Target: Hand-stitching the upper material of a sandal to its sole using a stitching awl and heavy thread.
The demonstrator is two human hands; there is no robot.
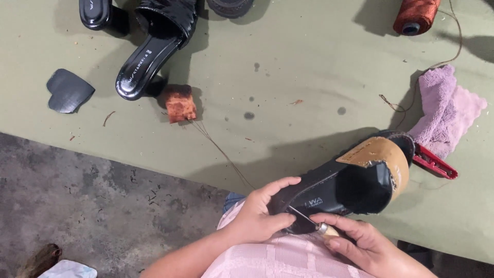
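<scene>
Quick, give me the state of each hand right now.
Left hand: closed around the heel end of the black sandal.
Right hand: closed on the awl, its tip against the sandal.

Top edge cuts off a black sandal [154,46], a second black shoe [98,13], a dark round item [230,6] & a rust thread spool [416,15]. The awl [309,221] tip is hidden btwn left hand [260,216] and held sandal [355,183]. Red tool [435,163] partly under a pink cloth [447,110]. Right hand [368,247] wrist runs off-frame. Brown object [38,260], bottom left: unclear.
</scene>
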